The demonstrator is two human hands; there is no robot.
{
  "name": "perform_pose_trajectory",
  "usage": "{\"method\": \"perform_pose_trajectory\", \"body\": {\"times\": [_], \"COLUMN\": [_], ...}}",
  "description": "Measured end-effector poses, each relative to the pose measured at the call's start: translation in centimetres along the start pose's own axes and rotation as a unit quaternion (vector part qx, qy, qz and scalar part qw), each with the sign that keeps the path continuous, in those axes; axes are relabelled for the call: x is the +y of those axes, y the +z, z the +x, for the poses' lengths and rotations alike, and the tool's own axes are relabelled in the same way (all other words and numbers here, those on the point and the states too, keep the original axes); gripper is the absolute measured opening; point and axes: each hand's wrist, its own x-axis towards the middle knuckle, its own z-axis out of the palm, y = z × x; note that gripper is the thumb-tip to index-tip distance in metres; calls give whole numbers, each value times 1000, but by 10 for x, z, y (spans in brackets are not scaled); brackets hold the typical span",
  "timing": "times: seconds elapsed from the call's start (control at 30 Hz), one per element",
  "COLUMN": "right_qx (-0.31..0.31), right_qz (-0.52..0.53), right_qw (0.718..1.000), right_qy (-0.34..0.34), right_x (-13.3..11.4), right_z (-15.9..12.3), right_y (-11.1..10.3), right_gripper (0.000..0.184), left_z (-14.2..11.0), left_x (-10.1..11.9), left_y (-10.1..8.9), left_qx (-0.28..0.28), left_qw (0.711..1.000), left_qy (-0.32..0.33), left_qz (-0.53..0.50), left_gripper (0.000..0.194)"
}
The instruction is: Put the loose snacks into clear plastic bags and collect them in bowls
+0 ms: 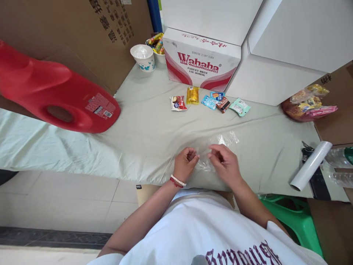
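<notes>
A thin, crinkled clear plastic bag (224,139) lies near the table's front edge, its see-through film spreading between and behind my hands. My left hand (186,162), wearing a white bead bracelet and a red cord, is curled closed at the film's left side. Opposite it, my right hand (224,163) is also closed, thumb and forefinger drawn together at the film. The exact grip is hard to make out because the plastic is transparent. Farther back lie a red-and-white snack packet (178,103), a yellow packet (192,95), several blue and brown sachets (209,102) and a mint-green packet (239,106).
Behind the packets stands a Wahaha water carton (202,62) beside white boxes (275,73). Paper cups (143,59) are at back left, near a large red jug (63,92). At right are a snack-filled bowl (295,110), a plastic film roll (311,165) and a green stool (298,217).
</notes>
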Motion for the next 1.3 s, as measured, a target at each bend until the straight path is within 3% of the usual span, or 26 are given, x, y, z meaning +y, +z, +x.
{"method": "perform_pose_trajectory", "body": {"times": [0.07,0.17,0.27,0.43,0.63,0.8,0.93,1.1,1.2,1.3], "right_qx": [-79,-126,-118,-73,-36,-52,-21,-19,-79,-210], "right_qz": [-23,-52,-29,36,43,34,27,-13,-34,-68], "right_qw": [996,989,991,996,998,997,996,995,991,973], "right_qy": [-31,-52,-59,-34,-13,-45,-82,-101,-97,-73], "right_x": [3,17,28,33,32,30,27,39,51,55], "right_z": [18,33,34,24,18,20,17,-9,-30,-43], "right_y": [14,34,43,39,34,36,17,-29,-51,-63], "right_gripper": [31,27,23,17,14,16,17,25,25,26], "left_z": [-2,-4,-6,-6,-7,-6,3,6,-5,-18], "left_x": [0,-3,-9,-16,-9,-6,-9,-11,-12,-16], "left_y": [-2,-8,-15,-20,-18,-20,-32,-64,-80,-89], "left_qx": [-11,-30,-30,-6,-21,-23,20,93,100,74], "left_qw": [1000,999,993,986,988,998,991,968,959,961], "left_qy": [8,2,-36,-66,-65,-25,-28,-28,-45,-65], "left_qz": [5,-28,-105,-154,-137,-60,-133,-229,-261,-259], "left_gripper": [20,25,31,38,49,41,38,38,36,34]}}
